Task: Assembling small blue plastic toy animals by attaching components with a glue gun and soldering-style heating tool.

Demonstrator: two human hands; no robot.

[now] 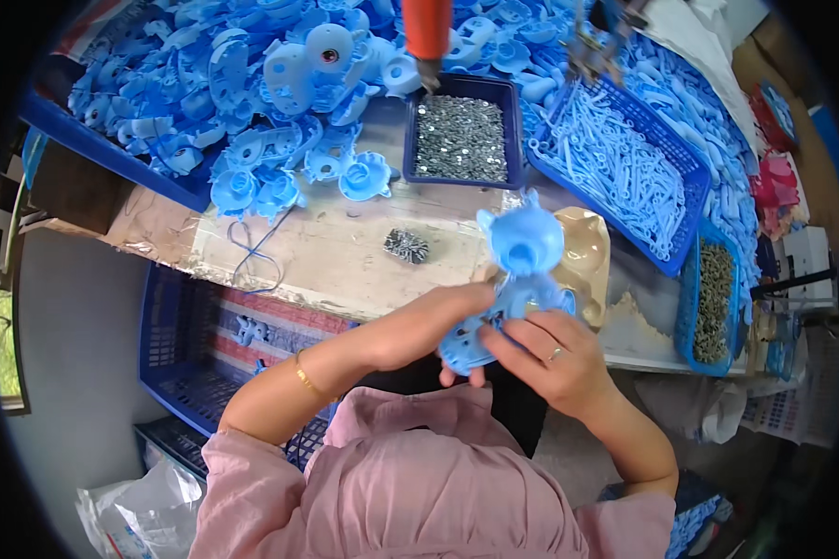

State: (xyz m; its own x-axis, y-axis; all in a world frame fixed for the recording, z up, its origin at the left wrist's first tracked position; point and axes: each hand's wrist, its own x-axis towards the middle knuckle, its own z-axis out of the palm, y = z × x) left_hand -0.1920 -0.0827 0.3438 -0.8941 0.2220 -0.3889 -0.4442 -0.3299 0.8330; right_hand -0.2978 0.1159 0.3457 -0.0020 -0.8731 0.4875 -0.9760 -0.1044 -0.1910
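Just in front of my body, both hands hold a light-blue plastic toy shell (527,240) with a rounded, hollow end pointing away from me. My left hand (429,317) is closed around its near part from the left and below, fingertips showing underneath. From the right, my right hand (557,361), with a ring on one finger, presses its fingers onto the hollow inner side. Small details inside the shell are covered by my fingers. Partly behind the shell lies a tan moulded holder (583,256). To the left of it, a small pile of screws (406,246) rests on the bench.
An orange-red power screwdriver (427,33) hangs above a navy tray (409,140) of small metal parts. Blue shells (233,149) heap up at left. On the right stand a basket (557,177) of light-blue strips and a blue bin (694,361) of screws.
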